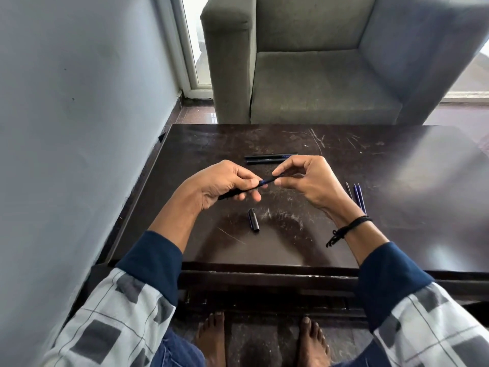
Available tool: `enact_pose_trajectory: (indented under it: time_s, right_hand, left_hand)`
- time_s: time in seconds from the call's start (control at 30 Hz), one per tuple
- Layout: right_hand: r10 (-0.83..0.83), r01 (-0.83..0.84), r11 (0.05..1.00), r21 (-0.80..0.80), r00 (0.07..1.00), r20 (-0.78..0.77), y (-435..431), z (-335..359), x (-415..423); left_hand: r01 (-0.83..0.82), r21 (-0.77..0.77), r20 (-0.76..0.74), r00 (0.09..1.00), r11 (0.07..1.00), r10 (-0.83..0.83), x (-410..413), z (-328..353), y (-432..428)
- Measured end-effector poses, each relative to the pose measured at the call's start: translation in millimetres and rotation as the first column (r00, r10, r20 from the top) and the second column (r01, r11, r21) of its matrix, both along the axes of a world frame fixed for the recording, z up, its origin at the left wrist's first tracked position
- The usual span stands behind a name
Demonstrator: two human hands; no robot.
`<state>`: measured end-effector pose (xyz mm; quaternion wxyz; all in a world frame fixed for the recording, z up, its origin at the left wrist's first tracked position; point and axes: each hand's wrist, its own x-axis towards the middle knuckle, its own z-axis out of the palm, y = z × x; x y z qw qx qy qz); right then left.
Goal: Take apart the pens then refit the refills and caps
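**Head view.** The person is sitting at a dark, scratched table [397, 234] and is holding both hands above its middle. The left hand [225, 184] is gripping the black barrel of a pen [266, 181] with its fingers curled round it. The barrel's rear end is sticking out below the palm toward 8 o'clock. The right hand [309, 181] is pinching the pen's front end between thumb and forefinger, at 2 o'clock from the left hand's grip. A short blue section of the pen is showing in the gap between the two hands. What part is lying under the right fingertips cannot be told.

A loose black cap [253, 219] is lying on the table at 6 o'clock from the held pen, apart from both hands. Two black pens [264, 156] are lying side by side at 12 o'clock, just beyond the fingers. Three thin refills [359, 198] are lying close together at 3 o'clock, partly hidden behind the right wrist. A black cord band [349, 226] is circling that wrist. A grey armchair [317, 88] is standing at 12 o'clock, beyond the table's far edge.
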<state>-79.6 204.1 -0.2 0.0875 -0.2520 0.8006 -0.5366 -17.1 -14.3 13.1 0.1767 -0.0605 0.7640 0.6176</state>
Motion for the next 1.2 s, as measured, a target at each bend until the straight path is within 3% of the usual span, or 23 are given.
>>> enact_pose_trajectory:
  time_s: [0.3, 0.53, 0.87, 1.07, 1.2]
  right_hand:
    - [-0.146, 0.152, 0.953, 0.263, 0.988, -0.043, -8, 3, 13]
    - [-0.065, 0.063, 0.985, 0.161, 0.998, 0.011, -1, 2, 4]
    - [-0.072, 0.073, 0.971, 0.226, 0.997, -0.011, -5, -6, 4]
    - [-0.033, 0.035, 0.984, 0.176, 0.999, -0.016, -4, -3, 6]
    - [-0.071, 0.070, 0.968, 0.240, 0.997, -0.002, -8, -6, 6]
  left_hand:
    - [-0.070, -0.063, -0.111, 0.992, 0.996, 0.063, -1, -4, 8]
    - [-0.090, -0.120, -0.135, 0.988, 0.989, 0.073, -1, -5, 7]
    - [-0.096, -0.187, -0.186, 0.981, 0.978, 0.061, -1, -6, 9]
    - [-0.093, -0.247, -0.196, 0.980, 0.965, 0.044, -1, -4, 7]
    - [-0.090, -0.258, -0.200, 0.979, 0.962, 0.038, -1, -4, 10]
